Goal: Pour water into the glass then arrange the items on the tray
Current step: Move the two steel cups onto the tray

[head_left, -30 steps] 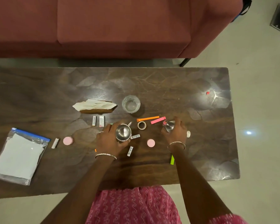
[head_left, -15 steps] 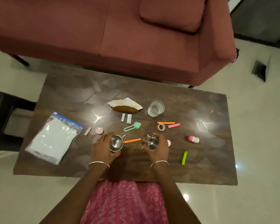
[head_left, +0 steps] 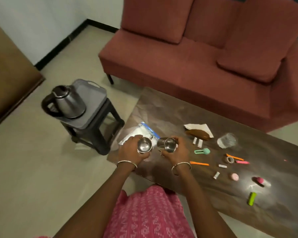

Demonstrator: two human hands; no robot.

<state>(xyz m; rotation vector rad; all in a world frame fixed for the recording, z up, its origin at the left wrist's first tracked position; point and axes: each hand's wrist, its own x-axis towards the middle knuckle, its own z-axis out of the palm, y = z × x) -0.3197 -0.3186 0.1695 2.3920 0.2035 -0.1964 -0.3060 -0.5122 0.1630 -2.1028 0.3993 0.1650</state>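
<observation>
The kettle (head_left: 69, 103) stands on the tray (head_left: 95, 93), left of the counter (head_left: 162, 114). My left grip (head_left: 130, 151) clasps a steel cup (head_left: 144, 147), my right grip (head_left: 177, 152) a second steel cup (head_left: 168, 146). The glass (head_left: 226, 140) stands right of both.

Left hand (head_left: 130, 151) gripping steel cup (head_left: 144, 146), right hand (head_left: 177, 152) gripping second cup (head_left: 168, 145)

Single head-worn view, looking steeply down and forward, near the table (head_left: 179, 114), tilted leftward

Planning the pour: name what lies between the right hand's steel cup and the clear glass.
Head view: two small white packets lie on the dark wooden table between them.
</observation>
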